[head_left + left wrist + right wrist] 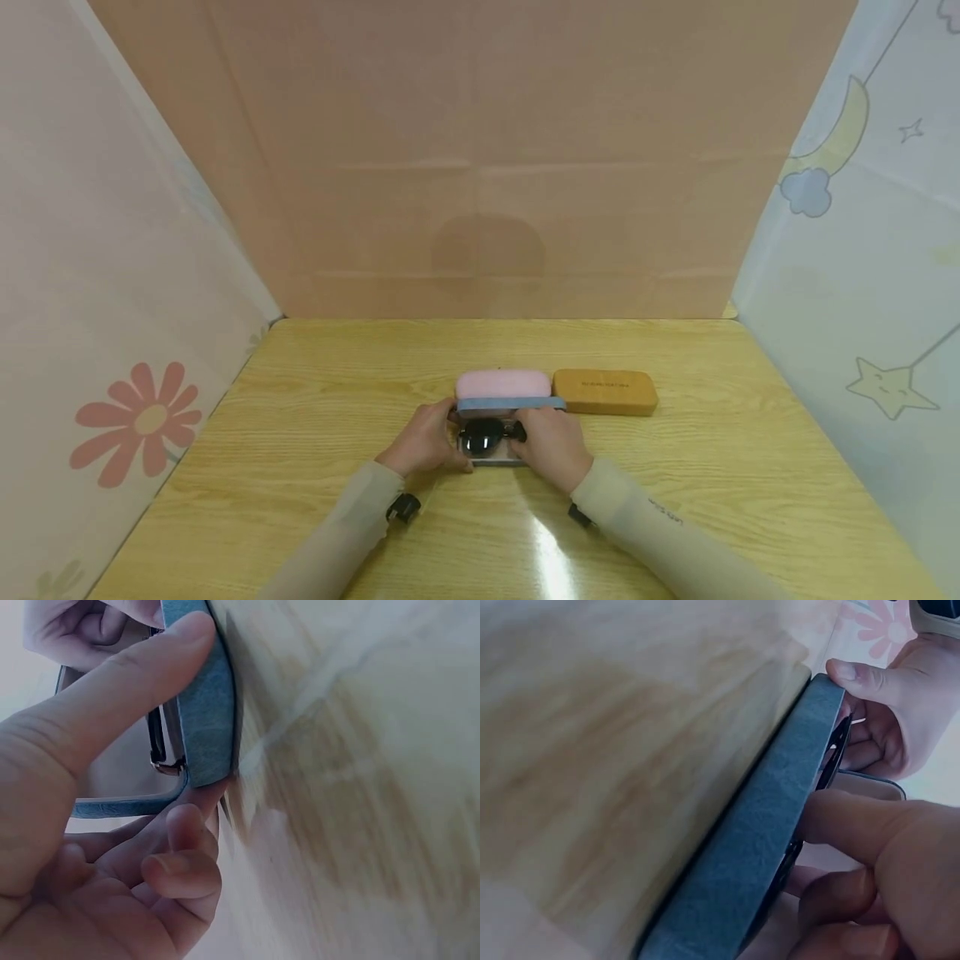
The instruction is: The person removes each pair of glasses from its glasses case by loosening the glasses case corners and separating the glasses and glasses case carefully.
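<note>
A blue eyeglass case (480,403) lies opened on the table, its lid raised at the back. Dark sunglasses (482,437) sit in its base, lenses facing up. My left hand (423,439) grips the left end of the case; in the left wrist view the thumb (150,671) lies on the blue front wall and fingers reach around the end. Inside the case, my right hand (553,440) pinches the sunglasses near their right side. The right wrist view shows its fingers (855,821) down behind the front wall (757,825), at the black frame.
Just behind the opened case stands a pink case (502,383). A closed orange-brown case (604,393) lies to its right. The wooden table (337,375) runs back to a plain backdrop, with patterned cloths hanging on both sides.
</note>
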Demonstrator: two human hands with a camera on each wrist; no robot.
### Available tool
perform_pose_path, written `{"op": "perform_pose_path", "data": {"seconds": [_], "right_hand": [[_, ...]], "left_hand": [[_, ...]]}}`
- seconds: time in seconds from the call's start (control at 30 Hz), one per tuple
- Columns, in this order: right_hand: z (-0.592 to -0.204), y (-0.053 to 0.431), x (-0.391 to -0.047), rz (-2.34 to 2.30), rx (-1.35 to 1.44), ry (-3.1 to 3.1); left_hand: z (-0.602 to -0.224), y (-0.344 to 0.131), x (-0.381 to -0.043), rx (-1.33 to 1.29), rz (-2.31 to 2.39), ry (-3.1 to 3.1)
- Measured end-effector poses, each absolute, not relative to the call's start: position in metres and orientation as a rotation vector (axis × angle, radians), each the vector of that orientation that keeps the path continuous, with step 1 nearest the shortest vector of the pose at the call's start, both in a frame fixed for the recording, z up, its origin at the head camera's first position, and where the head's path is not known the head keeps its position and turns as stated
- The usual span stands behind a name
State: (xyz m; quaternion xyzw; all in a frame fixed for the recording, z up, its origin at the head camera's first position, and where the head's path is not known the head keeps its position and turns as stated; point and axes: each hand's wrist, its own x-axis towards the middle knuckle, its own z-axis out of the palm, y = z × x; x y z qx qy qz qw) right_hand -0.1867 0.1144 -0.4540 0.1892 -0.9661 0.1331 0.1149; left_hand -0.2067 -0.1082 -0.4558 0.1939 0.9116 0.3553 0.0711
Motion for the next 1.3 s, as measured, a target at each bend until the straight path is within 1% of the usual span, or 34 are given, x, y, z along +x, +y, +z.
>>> {"op": "perform_pose_path", "data": {"seconds": [0.67, 1.3], "right_hand": [[-0.4566, 0.1141, -0.1867, 0.425, 0.513, -2.769], [-0.4557, 0.1149, -0.1858, 0.749, 0.323, -2.95]], "left_hand": [[-0.454, -0.1076, -0.206, 0.6, 1.071, 2.744], [-0.4545, -0.1083, -0.2054, 0.572, 1.075, 2.718]]}}
